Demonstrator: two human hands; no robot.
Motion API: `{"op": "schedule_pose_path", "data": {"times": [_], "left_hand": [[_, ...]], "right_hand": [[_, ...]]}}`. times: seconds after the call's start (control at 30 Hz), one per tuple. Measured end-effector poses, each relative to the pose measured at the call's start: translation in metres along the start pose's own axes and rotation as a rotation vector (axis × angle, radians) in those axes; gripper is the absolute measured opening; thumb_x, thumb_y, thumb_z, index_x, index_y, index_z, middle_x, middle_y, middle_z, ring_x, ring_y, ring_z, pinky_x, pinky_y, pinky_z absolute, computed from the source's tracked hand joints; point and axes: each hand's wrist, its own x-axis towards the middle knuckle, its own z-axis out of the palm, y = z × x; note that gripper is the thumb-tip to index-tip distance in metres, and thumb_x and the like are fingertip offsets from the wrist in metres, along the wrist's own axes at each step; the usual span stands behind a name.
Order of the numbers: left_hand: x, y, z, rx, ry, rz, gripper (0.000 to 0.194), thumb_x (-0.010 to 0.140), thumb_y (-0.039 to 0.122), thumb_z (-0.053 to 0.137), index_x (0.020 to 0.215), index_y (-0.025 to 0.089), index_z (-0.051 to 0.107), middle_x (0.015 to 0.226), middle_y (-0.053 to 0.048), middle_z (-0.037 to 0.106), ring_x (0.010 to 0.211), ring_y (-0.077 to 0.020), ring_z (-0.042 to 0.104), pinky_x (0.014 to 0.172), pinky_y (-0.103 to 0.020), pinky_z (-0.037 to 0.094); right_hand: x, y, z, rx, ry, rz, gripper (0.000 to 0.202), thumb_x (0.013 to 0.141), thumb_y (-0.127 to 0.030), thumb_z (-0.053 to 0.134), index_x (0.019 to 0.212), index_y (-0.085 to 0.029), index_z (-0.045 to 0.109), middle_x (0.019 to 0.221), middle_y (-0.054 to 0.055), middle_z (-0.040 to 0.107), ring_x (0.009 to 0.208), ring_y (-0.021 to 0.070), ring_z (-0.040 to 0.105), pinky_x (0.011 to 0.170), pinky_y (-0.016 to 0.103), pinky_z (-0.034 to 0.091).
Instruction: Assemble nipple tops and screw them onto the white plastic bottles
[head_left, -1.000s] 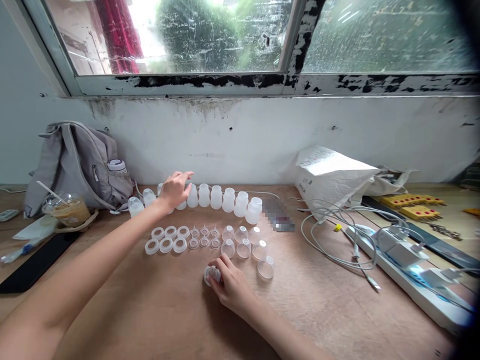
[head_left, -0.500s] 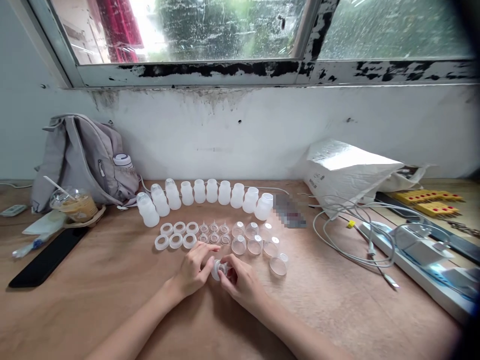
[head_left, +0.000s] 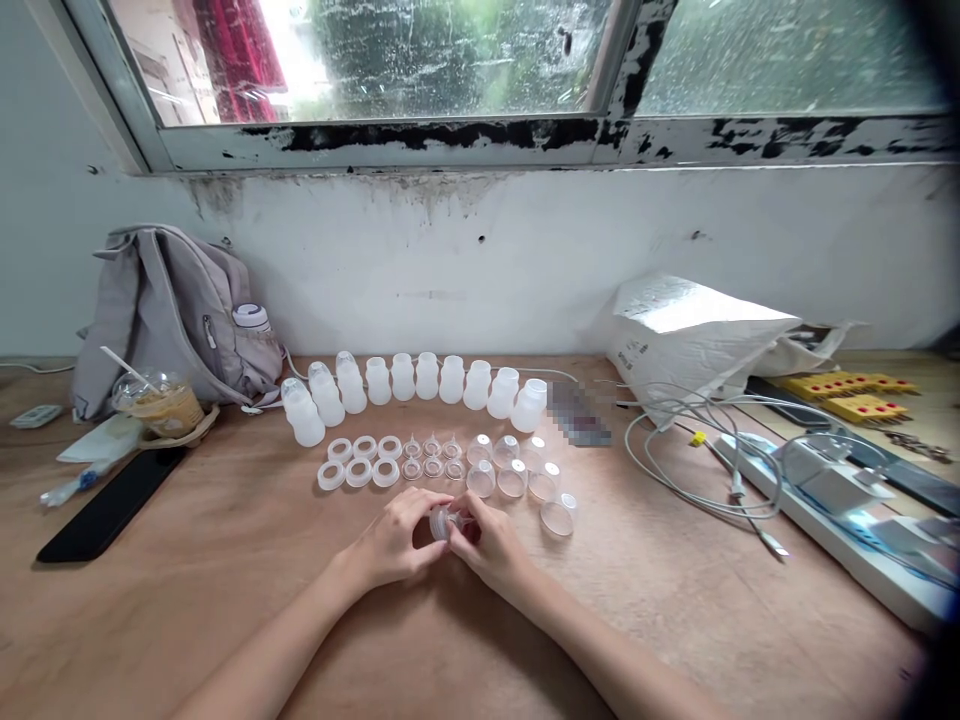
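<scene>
Just in front of the rows of parts, both hands meet at a whitish screw ring (head_left: 439,523) with a clear bottle nipple set in it. My left hand (head_left: 401,535) curls its thumb and forefinger round the ring's left side. From the right, my right hand (head_left: 489,537) pinches the nipple, which its fingers partly hide. Beyond the hands, several white rings (head_left: 359,472) lie in two rows. Beside them several clear nipples (head_left: 432,467) stand, then several clear dome caps (head_left: 512,479). One cap (head_left: 557,515) sits apart, nearest my right hand.
A curved row of white baby bottles (head_left: 427,377) stands behind, the left ones capped. On the left are a backpack (head_left: 169,310), an iced drink (head_left: 165,408) and a black phone (head_left: 112,508). A white bag (head_left: 690,335), coiled cables (head_left: 660,480) and a power strip (head_left: 817,530) lie right.
My left thumb and forefinger have closed round the ring, where the forefinger was lifted before. The ring has tipped and come slightly up and right. The view has shifted a little.
</scene>
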Motion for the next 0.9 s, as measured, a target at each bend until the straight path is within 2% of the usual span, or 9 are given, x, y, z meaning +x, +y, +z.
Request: {"op": "schedule_pose_path", "data": {"times": [0.2,0.37,0.5,0.63,0.77,0.9], "left_hand": [[-0.002,-0.006,0.005,0.092,0.013,0.022,0.042,0.074,0.025,0.060,0.114,0.017,0.051,0.103,-0.007,0.063,0.094,-0.0199,0.053,0.086,-0.035,0.042],[-0.002,-0.005,0.002,0.146,-0.014,0.017,0.041,0.072,0.027,0.063,0.110,0.015,0.054,0.098,-0.009,0.062,0.091,-0.0205,0.054,0.083,-0.035,0.044],[-0.002,-0.005,-0.002,0.156,-0.024,0.025,0.041,0.073,0.025,0.061,0.112,0.017,0.053,0.102,-0.008,0.061,0.094,-0.0210,0.053,0.085,-0.036,0.043],[-0.001,-0.008,-0.007,0.162,-0.022,0.016,0.042,0.074,0.024,0.059,0.115,0.017,0.050,0.104,-0.008,0.061,0.096,-0.0212,0.052,0.088,-0.037,0.042],[-0.002,-0.007,-0.014,0.161,-0.014,-0.005,0.038,0.073,0.026,0.060,0.110,0.019,0.053,0.100,-0.007,0.062,0.096,-0.0208,0.053,0.087,-0.036,0.042],[-0.019,-0.012,-0.031,0.250,0.043,-0.083,0.036,0.073,0.029,0.059,0.109,0.023,0.055,0.105,-0.007,0.058,0.098,-0.0216,0.052,0.087,-0.036,0.042]], "right_hand": [[-0.001,-0.003,-0.004,0.027,-0.048,-0.007,0.016,0.067,-0.007,0.043,0.078,-0.019,0.043,0.061,-0.004,0.050,0.050,0.0093,0.045,0.048,0.019,0.033],[-0.001,-0.008,-0.008,0.032,-0.073,-0.025,0.019,0.066,-0.007,0.044,0.080,-0.019,0.043,0.065,-0.003,0.050,0.053,0.0099,0.044,0.051,0.020,0.034],[-0.001,-0.008,-0.010,0.038,-0.087,-0.061,0.022,0.063,-0.005,0.044,0.079,-0.020,0.041,0.067,-0.003,0.047,0.056,0.0105,0.042,0.053,0.021,0.033],[-0.003,-0.007,-0.009,0.057,-0.096,-0.082,0.028,0.062,-0.002,0.042,0.084,-0.019,0.042,0.071,-0.002,0.046,0.056,0.0102,0.042,0.054,0.021,0.034],[-0.004,-0.007,-0.008,0.070,-0.098,-0.055,0.032,0.068,-0.004,0.044,0.096,-0.019,0.044,0.078,-0.001,0.048,0.057,0.0099,0.045,0.055,0.022,0.037],[-0.002,-0.007,-0.007,0.054,-0.079,-0.028,0.026,0.074,-0.007,0.045,0.097,-0.020,0.046,0.081,0.001,0.050,0.055,0.0090,0.045,0.055,0.022,0.039]]}}
